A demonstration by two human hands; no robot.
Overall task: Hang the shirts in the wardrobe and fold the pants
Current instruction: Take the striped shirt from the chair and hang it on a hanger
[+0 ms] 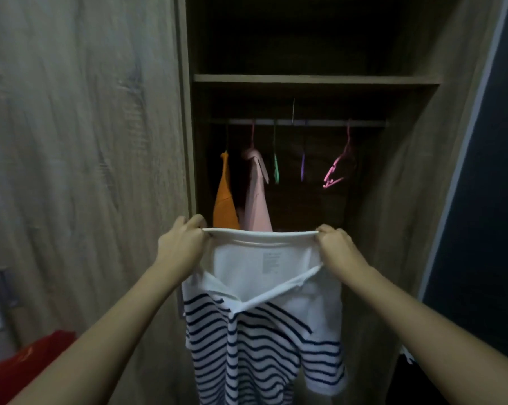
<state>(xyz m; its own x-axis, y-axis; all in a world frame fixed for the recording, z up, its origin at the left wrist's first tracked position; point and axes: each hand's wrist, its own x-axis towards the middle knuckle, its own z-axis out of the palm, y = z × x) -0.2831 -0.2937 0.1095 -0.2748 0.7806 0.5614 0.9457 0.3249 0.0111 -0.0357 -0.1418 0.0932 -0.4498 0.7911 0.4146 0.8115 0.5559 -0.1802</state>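
I hold a white polo shirt with navy stripes [261, 331] up in front of the open wardrobe [314, 80]. My left hand [181, 244] grips the left end of its collar and my right hand [336, 247] grips the right end, stretching the collar flat. The shirt hangs down between my forearms. On the rail [305, 122] behind hang an orange shirt [225, 197] and a pink shirt [257, 194]. To their right hang empty hangers: a green one [276, 168], a purple one [302, 168] and a pink one [337, 171].
A shelf crosses the wardrobe above the rail. The closed wooden door [80, 141] fills the left side, and a dark panel [486, 200] stands at the right. A red item [27, 358] lies low at the left.
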